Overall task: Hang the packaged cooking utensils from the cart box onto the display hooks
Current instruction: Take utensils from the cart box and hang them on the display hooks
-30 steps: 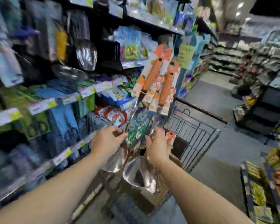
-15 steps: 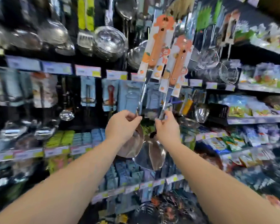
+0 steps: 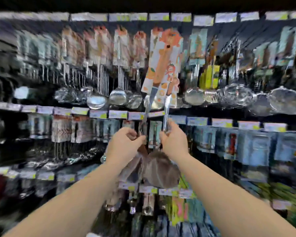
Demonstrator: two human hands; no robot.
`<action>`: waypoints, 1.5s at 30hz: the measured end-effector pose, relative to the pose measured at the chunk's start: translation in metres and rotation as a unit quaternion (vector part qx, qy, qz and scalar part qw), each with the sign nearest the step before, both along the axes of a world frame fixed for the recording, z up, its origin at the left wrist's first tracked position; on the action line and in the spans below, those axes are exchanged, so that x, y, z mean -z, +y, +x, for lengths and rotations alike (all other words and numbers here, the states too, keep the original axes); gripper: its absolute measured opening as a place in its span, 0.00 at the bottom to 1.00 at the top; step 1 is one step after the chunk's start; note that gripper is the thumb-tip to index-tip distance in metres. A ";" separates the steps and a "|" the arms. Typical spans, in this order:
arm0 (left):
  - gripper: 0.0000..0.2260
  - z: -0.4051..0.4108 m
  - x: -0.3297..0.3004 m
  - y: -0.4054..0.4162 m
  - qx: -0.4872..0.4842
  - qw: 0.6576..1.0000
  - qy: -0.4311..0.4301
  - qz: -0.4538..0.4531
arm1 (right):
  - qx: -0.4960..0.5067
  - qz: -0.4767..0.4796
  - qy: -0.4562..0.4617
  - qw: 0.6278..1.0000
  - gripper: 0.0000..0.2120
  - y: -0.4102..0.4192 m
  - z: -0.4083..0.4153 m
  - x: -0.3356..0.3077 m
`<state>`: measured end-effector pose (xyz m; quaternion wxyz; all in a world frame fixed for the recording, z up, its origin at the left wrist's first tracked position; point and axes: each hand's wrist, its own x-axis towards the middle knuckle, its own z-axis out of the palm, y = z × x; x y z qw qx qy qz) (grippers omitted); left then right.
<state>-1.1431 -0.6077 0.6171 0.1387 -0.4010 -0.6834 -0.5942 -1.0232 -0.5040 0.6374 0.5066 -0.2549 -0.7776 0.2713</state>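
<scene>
I hold two packaged metal utensils upright in front of the display wall. My left hand (image 3: 125,144) grips the steel shaft of the left utensil (image 3: 152,65), whose orange-and-white card sleeve points up. My right hand (image 3: 173,142) grips the shaft of the right utensil (image 3: 171,79), with the same orange sleeve. Their shiny scoop heads (image 3: 154,168) hang below my hands. The sleeve tops reach the row of hooks (image 3: 140,36) where matching orange-carded utensils hang. The picture is motion-blurred.
Rows of hanging ladles and strainers (image 3: 116,96) fill the upper display. Blue-carded tools (image 3: 256,146) hang on the row below at the right. Yellow-and-white price labels (image 3: 99,114) run along the shelf rails. The cart and its box are out of view.
The view has swung from the cart and aisle to face the utensil wall. Both hands have lifted the two utensils up toward the row of matching orange-carded ones.
</scene>
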 end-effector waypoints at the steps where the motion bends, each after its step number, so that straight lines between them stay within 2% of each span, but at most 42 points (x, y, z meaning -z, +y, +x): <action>1: 0.11 -0.014 -0.006 -0.010 -0.011 1.000 0.001 0.002 | -0.009 0.001 -0.004 1.000 0.27 -0.005 -0.016 -0.006; 8: 0.11 -0.096 -0.040 -0.024 -0.052 0.998 0.024 0.039 | -0.044 0.031 -0.004 0.999 0.28 -0.003 -0.098 -0.049; 14: 0.11 -0.162 -0.062 0.017 -0.044 0.995 0.008 0.091 | -0.054 0.067 0.022 0.996 0.29 0.035 -0.155 -0.080; 19: 0.13 -0.203 -0.105 0.062 -0.059 0.990 0.022 0.123 | -0.053 0.081 0.027 0.995 0.29 0.077 -0.192 -0.118; 23: 0.11 -0.227 -0.129 0.081 -0.070 0.988 0.026 0.134 | -0.057 0.100 0.039 0.993 0.23 0.100 -0.216 -0.139; 25: 0.11 -0.241 -0.136 0.086 -0.071 0.987 0.027 0.144 | -0.062 0.100 0.041 0.992 0.26 0.110 -0.228 -0.146; 29: 0.12 -0.264 -0.150 0.094 -0.078 0.983 0.026 0.164 | -0.051 0.108 0.040 0.992 0.30 0.127 -0.248 -0.160; 45: 0.11 -0.324 -0.178 0.130 -0.043 0.984 0.061 0.163 | 0.056 0.162 0.048 0.984 0.30 0.158 -0.302 -0.228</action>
